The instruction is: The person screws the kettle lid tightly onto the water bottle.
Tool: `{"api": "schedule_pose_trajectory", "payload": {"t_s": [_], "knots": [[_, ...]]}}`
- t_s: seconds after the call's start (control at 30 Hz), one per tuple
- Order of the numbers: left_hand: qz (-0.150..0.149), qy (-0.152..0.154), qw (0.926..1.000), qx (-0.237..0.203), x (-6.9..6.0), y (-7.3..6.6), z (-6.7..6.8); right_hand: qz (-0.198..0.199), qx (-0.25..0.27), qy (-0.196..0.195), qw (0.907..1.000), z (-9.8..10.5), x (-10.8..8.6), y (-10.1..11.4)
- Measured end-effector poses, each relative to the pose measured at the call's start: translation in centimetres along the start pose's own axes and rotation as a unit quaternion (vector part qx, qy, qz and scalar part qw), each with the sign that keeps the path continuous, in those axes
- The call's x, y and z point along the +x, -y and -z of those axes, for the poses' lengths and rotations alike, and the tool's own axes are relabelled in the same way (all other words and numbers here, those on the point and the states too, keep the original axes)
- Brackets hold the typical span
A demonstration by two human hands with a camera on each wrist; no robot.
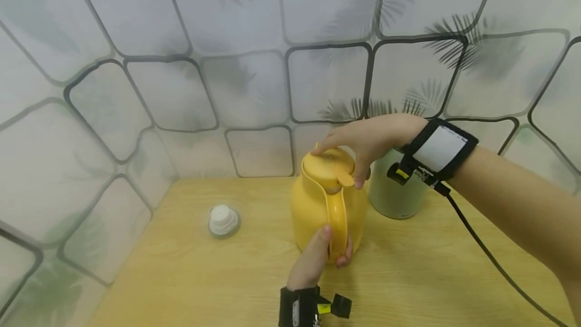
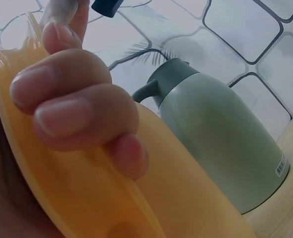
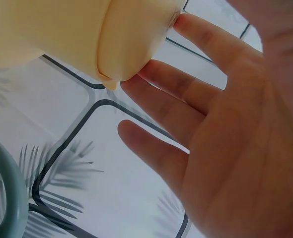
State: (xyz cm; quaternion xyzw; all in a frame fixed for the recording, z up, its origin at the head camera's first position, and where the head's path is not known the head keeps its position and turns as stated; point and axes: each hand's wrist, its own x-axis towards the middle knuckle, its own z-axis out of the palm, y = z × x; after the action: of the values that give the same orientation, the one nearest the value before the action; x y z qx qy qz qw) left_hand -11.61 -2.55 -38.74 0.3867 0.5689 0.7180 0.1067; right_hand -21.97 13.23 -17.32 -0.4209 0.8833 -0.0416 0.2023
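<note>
A yellow thermos jug (image 1: 301, 216) stands upright on the table, its handle facing me. My left hand (image 1: 313, 256) grips that handle, and in the left wrist view its fingers (image 2: 87, 109) curl round it. Over the jug's top is my right hand (image 1: 367, 140). Its fingertips touch the far side of the yellow lid (image 1: 323, 168), while the thumb points down beside the lid's tab (image 1: 345, 178). The right wrist view shows the fingers (image 3: 161, 106) spread and fairly straight, some tips against the lid (image 3: 131, 39). The thumb is hidden there.
A green thermos jug (image 1: 397, 191) stands right behind the yellow one, partly covered by my right hand and wrist. To the left lies a small white stopper-like piece (image 1: 222, 218) with a grey rim. The patterned wall (image 1: 254, 95) borders the wooden table (image 1: 190, 276).
</note>
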Motion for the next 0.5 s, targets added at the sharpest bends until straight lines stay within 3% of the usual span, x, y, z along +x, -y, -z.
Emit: {"api": "schedule_pose_trajectory", "payload": {"t_s": [0.23,0.5], "knots": [[0.001,0.0,1.0,-0.002,-0.1,0.3,0.3,0.007,-0.024,-0.015,0.9996,0.0,0.4,0.2],[-0.004,0.005,1.0,0.006,0.0,0.3,0.3,-0.008,-0.026,0.016,0.9995,0.4,0.4,1.0]]}}
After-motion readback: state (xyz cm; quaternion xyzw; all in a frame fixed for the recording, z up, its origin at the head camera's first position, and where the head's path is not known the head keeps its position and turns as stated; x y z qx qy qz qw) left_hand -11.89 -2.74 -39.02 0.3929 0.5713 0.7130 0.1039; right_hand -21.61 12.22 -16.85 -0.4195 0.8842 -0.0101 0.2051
